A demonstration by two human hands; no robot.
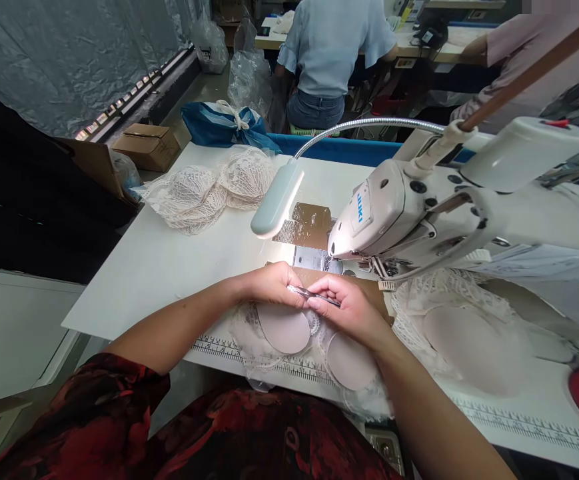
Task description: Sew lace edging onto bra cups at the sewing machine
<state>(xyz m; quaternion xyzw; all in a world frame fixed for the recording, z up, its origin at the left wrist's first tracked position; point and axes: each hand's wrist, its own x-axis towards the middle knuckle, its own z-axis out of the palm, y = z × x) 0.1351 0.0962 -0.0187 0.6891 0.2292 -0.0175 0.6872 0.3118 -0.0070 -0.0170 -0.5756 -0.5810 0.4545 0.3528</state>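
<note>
Two hands meet over our bra [289,330]. Our left hand [269,283] presses it flat, maybe so it stays put. Our right hand [352,307] pinches tweezers [314,295].

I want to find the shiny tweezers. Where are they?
The tweezers sit pinched between both hands, left hand and right hand, just before the sewing machine.

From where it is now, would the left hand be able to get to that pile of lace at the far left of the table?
Probably yes: the table between the left hand and the lace pile looks bare.
</note>
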